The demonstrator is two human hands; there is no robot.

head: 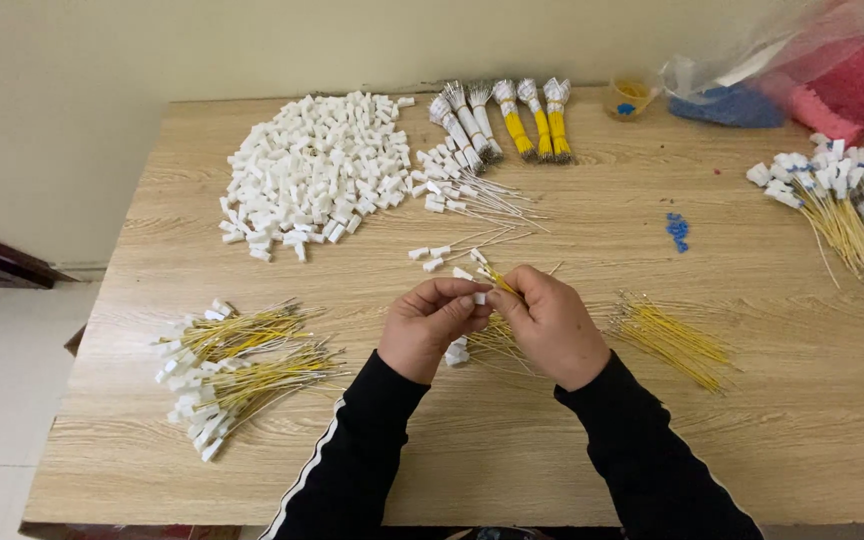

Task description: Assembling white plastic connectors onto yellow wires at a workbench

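Note:
My left hand (430, 325) and my right hand (549, 322) meet over the middle of the wooden table (592, 420). Both pinch one thin yellow wire (497, 283) whose tip carries a small white plastic connector (463, 274). Under my hands lies a loose bunch of yellow wires (497, 345) with a few white connectors at its left end. More loose yellow wires (670, 338) lie just right of my right hand. A few white-tipped wires (452, 248) rest just beyond my fingers.
A heap of white connectors (314, 170) sits at the back left, bundled white and yellow wires (507, 120) behind centre. Finished yellow wires with white ends lie at the left (237, 365) and far right (847, 195). Blue bits (678, 230), a small cup (630, 98) and plastic bags (802, 80) are back right.

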